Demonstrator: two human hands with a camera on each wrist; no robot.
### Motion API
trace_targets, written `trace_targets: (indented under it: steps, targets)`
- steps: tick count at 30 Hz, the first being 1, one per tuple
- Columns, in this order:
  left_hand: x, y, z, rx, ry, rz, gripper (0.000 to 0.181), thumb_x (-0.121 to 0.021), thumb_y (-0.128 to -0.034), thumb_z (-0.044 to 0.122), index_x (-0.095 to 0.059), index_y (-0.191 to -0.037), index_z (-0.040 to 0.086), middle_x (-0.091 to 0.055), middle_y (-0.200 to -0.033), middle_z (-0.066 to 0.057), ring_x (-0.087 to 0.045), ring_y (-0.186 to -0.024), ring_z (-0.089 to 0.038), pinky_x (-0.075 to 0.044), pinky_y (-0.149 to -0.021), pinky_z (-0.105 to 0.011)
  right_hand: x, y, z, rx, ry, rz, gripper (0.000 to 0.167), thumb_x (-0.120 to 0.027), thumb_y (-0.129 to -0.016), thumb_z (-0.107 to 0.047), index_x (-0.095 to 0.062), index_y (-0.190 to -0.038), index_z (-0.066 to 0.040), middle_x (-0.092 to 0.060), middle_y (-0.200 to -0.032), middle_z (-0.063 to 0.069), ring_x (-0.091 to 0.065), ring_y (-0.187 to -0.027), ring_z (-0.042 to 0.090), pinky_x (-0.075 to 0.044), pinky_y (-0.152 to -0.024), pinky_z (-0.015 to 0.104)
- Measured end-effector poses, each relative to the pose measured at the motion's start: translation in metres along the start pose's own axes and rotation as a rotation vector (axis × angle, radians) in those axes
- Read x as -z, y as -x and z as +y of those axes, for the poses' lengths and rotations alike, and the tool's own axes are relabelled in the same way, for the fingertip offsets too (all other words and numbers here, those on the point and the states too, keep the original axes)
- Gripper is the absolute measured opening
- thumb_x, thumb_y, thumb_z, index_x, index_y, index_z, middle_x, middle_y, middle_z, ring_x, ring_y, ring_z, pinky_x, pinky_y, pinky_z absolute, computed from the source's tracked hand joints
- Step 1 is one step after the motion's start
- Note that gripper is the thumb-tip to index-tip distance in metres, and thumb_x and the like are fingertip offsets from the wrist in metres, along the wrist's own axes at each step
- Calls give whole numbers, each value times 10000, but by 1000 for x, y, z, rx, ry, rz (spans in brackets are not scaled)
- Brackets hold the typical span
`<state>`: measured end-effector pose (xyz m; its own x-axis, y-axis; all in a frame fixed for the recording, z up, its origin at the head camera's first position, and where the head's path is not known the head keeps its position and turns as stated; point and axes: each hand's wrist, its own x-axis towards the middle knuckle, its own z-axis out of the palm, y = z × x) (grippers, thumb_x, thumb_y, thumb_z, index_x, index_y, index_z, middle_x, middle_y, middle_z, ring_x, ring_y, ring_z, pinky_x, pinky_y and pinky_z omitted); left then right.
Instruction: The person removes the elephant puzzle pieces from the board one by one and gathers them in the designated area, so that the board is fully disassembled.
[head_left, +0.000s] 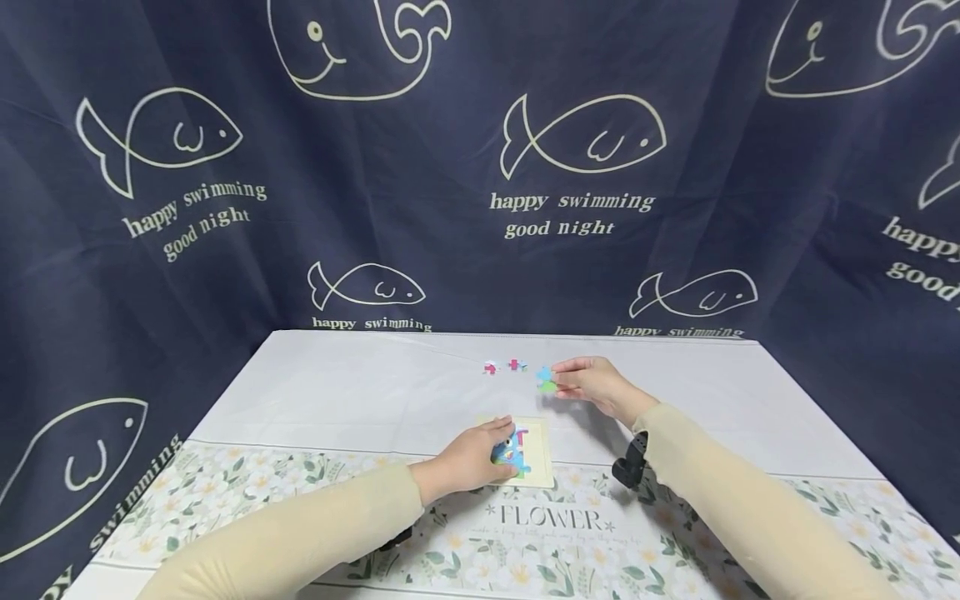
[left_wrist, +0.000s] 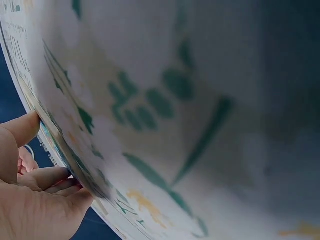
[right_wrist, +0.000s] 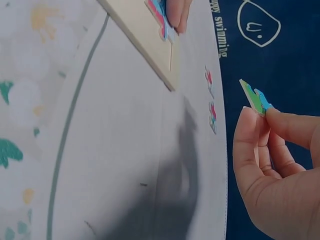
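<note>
My right hand (head_left: 596,387) pinches a green and blue jigsaw piece (head_left: 546,380) between thumb and fingertips, raised above the table. The right wrist view gives a closer look at that hand (right_wrist: 280,170) and the piece's thin edge. A pale wooden puzzle board (head_left: 542,458) lies flat, with colourful joined pieces (head_left: 522,468) in its left part. Across those pieces rests my left hand (head_left: 468,458), its fingers spread, hiding part of the board. In the left wrist view, the left hand (left_wrist: 42,205) touches the board at its edge.
Two loose pieces with pink on them, one (head_left: 490,367) to the left of the other (head_left: 515,365), lie behind the board. A white cloth (head_left: 337,392) with a flowered band (head_left: 247,479) covers the table. Behind it hangs a dark blue curtain (head_left: 465,183) with fish drawings.
</note>
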<state>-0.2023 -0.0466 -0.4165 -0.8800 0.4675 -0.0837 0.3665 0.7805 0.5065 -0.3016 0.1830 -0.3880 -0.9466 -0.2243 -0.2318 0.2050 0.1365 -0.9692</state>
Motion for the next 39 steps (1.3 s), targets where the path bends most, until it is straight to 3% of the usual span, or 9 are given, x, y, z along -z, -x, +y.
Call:
trace_targets:
  steps: [10, 23, 34, 39]
  targets:
    - [-3, 1, -2, 13, 30, -2, 701, -709, -889, 300, -404, -1466, 43, -336, -1571, -31, -305, -1456, -216, -285, -1198, -383, 4, -9, 6, -5, 42, 26, 341, -595, -920, 13, -531, -1221, 160, -672, -790, -3, -663, -695, 91, -607, -721, 224]
    - [3, 2, 1, 16, 17, -20, 704, -720, -878, 301, -419, -1456, 35, -349, -1564, -42, -319, -1449, -220, -292, -1195, -387, 3, -25, 2, -86, 141, 69, 330, -585, -934, -16, -545, -1234, 114, -668, -836, 45, -640, -702, 88, -603, -772, 241]
    - [6, -1, 2, 23, -1, -28, 715, -734, -864, 316, -427, -1457, 59, -354, -1562, -28, -324, -1447, -204, -288, -1197, -380, 7, -43, -3, -68, 166, 139, 319, -587, -926, -6, -556, -1216, 123, -665, -846, 51, -634, -716, 104, -599, -820, 269]
    - [8, -2, 3, 21, -3, -37, 714, -733, -864, 313, -425, -1460, 67, -349, -1565, -25, -319, -1450, -198, -283, -1200, -376, 7, -52, 4, -77, 174, 203, 305, -600, -914, 2, -578, -1194, 120, -652, -806, 32, -621, -674, 88, -604, -765, 245]
